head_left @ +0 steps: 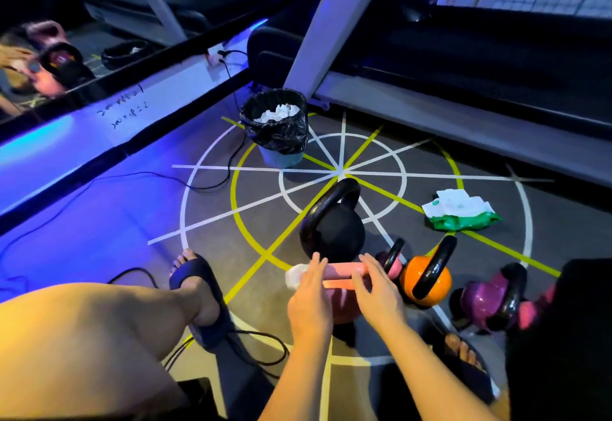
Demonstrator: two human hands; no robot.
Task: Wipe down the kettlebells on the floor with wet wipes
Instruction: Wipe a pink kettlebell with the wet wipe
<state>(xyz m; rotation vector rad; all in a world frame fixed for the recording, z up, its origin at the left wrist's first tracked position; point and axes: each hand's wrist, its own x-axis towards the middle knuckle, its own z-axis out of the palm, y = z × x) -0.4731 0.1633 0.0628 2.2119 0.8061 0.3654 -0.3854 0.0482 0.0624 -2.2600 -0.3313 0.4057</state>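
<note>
The bin (278, 129) sits at 11 o'clock for the used cloth. Your left hand (309, 294) lies with fingers nearly straight, pressing the wipe (295, 275) onto the left end of the pink kettlebell (341, 269), which stands on the floor right in front of you at 12 o'clock. Your right hand (377, 291) curls over the right end of its handle. Keep that hold firm so the bell doesn't rock, and drag the wipe around the whole bar, underside too. The orange kettlebell (410, 278) waits at 2 o'clock.
</note>
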